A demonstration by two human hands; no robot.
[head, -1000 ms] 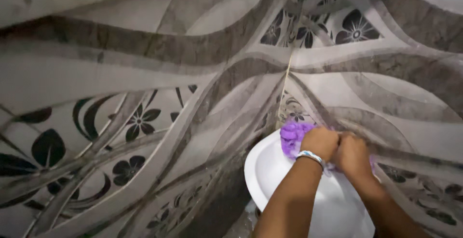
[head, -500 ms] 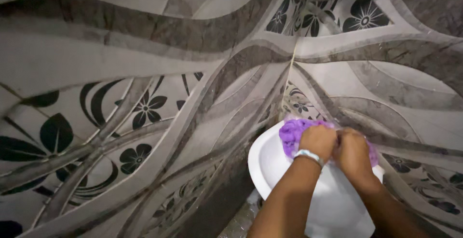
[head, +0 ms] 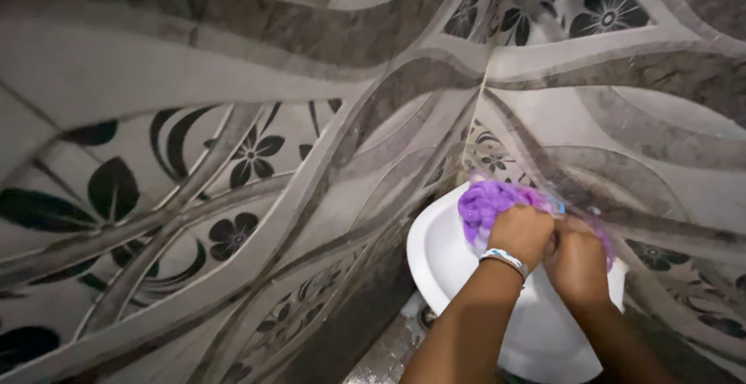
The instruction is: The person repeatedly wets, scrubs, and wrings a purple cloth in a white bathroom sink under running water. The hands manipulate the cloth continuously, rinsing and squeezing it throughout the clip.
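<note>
Since the earlier frame, both hands and the purple cloth (head: 489,201) had slid a little toward 3 o'clock and lower in view, while the tiled walls (head: 233,158) shifted as the head turned. The left hand (head: 522,234), with a pale band (head: 503,258) at its wrist, was curled into a fist over the cloth, fingers pressed together and bunching the fabric. The right hand (head: 576,261) sat touching it at its 3 o'clock side, also closed on the cloth, though its fingertips were hidden beneath the knuckles. The cloth lay at the 12 o'clock rim of a white basin (head: 443,256), in the corner where two walls met. Much of the cloth was hidden under the hands; a small blue bit at its 3 o'clock edge was too blurred to identify. Both forearms were cut off at 6 o'clock. The tiles bore grey wavy bands and black flower shapes.
</note>
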